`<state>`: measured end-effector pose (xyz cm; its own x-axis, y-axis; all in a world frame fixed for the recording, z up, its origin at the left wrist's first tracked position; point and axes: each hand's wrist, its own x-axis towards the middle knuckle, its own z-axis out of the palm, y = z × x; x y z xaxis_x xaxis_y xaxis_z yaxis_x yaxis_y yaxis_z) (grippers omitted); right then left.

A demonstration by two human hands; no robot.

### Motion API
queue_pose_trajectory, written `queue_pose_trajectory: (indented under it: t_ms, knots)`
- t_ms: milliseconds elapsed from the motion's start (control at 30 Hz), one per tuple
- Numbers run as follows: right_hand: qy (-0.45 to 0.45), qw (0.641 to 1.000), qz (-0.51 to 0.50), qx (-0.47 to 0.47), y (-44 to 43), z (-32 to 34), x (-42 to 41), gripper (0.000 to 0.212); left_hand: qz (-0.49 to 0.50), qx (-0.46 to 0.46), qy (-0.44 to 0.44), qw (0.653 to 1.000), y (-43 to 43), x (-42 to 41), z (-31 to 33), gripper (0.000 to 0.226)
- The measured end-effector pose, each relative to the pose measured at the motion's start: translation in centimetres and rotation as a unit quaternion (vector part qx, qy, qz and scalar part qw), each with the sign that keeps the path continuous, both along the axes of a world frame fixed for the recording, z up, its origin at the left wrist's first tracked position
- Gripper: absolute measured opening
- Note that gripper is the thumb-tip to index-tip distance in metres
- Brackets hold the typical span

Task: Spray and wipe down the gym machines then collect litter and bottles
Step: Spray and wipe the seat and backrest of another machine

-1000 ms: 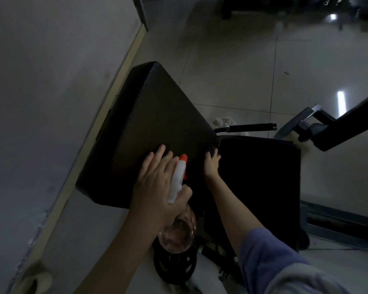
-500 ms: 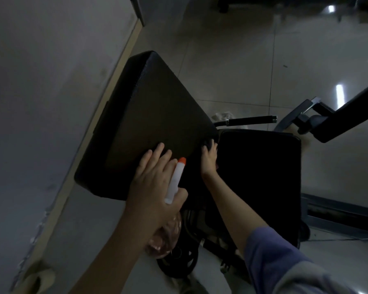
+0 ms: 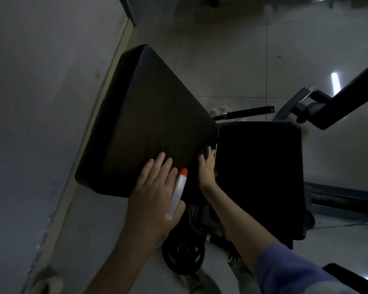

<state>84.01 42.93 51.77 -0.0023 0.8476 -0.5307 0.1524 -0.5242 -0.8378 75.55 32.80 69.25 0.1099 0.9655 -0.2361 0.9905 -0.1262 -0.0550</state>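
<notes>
Head view, dim light. Left hand (image 3: 155, 198) lies on the near corner of a large black padded cushion with a pebbled vinyl surface (image 3: 153, 124), fingers stretched flat on the vinyl. Thumb clamps a spray bottle with a white plastic neck and orange nozzle tip (image 3: 177, 192) against the hand; nozzle points away from the person, bottle body hidden under the palm.

Right hand (image 3: 206, 168), arm in a blue-violet sleeve (image 3: 285, 270), reaches into the gap between that cushion and a second, smoother black rectangular pad (image 3: 259, 177). Fingertips touch something dark at the cushion's edge; cannot tell whether the hand grips it.

Beyond the gap: a black foam-gripped handle bar (image 3: 249, 112), with a crumpled white scrap (image 3: 218, 110) on the floor beside it. Black round weight plate (image 3: 183, 255) sits low between the forearms. Dark angled machine arm (image 3: 348, 96) at right.

Glossy grey tiled floor (image 3: 221, 60) shows strip-light reflections. Grey wall (image 3: 40, 81) on the left, with a beige skirting strip (image 3: 98, 115).
</notes>
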Motion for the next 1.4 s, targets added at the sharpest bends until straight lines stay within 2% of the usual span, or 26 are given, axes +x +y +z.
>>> queue_pose_trajectory:
  t_ms: [133,200,300,400,533,600,733,867,1033,1200,1300,1400]
  knots:
    - [-0.016,0.993,-0.06,-0.101,-1.2,-1.4,-0.2,0.051,-0.004,0.007,-0.024,1.0,-0.7,-0.3,0.7,0.062]
    - [-0.013,0.995,-0.049,-0.09,-3.9,1.0,-1.3,0.051,-0.01,0.01,-0.04,0.999,-1.2,-0.7,1.0,0.061]
    - [0.029,0.999,-0.006,-0.016,-6.9,3.4,-1.7,0.05,-0.036,0.02,-0.044,0.998,-1.9,-1.2,0.9,0.058]
    - [0.028,0.999,-0.011,0.033,-6.1,1.7,-1.3,0.053,-0.056,0.018,-0.034,0.998,-2.3,-1.7,0.5,0.062]
    - [-0.014,0.994,-0.094,-0.059,-4.8,-1.8,-1.0,0.051,-0.087,0.026,-0.029,0.995,-3.0,-2.4,0.4,0.06]
    - [-0.014,0.989,-0.119,-0.088,-6.1,-1.5,-1.3,0.049,-0.095,0.035,-0.035,0.994,-3.4,-2.7,0.6,0.059]
    - [0.033,0.996,-0.068,-0.05,-10.2,2.4,-2.4,0.052,-0.104,0.031,-0.04,0.993,-3.7,-3.3,0.4,0.062]
    - [0.0,0.999,-0.047,0.013,-9.4,1.0,-1.3,0.05,-0.118,0.028,-0.036,0.992,-3.9,-3.5,0.0,0.061]
    - [0.002,0.987,-0.141,-0.079,-8.8,0.0,-1.8,0.048,-0.13,0.045,-0.054,0.989,-4.2,-3.9,0.6,0.059]
    - [0.037,0.994,-0.093,-0.034,-10.6,4.3,-3.5,0.052,-0.142,0.094,-0.09,0.981,-5.0,-4.9,2.1,0.055]
    - [0.002,0.998,-0.068,0.005,-9.9,3.5,-3.1,0.05,-0.126,0.147,-0.072,0.978,-5.2,-5.6,3.4,0.056]
    - [-0.013,0.994,-0.098,-0.035,-8.4,3.3,-2.7,0.049,-0.058,0.184,-0.07,0.979,-5.1,-6.7,4.7,0.064]
